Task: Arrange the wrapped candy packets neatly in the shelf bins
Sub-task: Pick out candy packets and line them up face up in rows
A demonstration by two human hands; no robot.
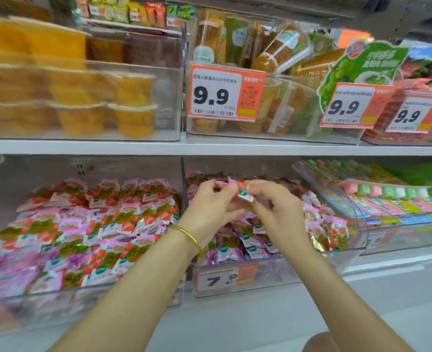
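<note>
Both hands are raised over the middle clear bin (268, 278) on the lower shelf. My left hand (210, 212) and my right hand (276, 212) together pinch a small red, white and green candy packet (243, 193) between their fingertips, above the pile. That middle bin holds purple and pink wrapped candy packets (231, 246), with a few red ones (336, 233) at its right end. The left bin (65, 301) is heaped with red and pink strawberry candy packets (103, 224).
A 7.9 price tag (226, 276) hangs on the middle bin's front. A tilted clear bin (392, 235) of pastel candy strips stands to the right. The upper shelf (210, 147) carries bins of jelly cups (131, 105) and pouches with 9.9 tags (225, 94).
</note>
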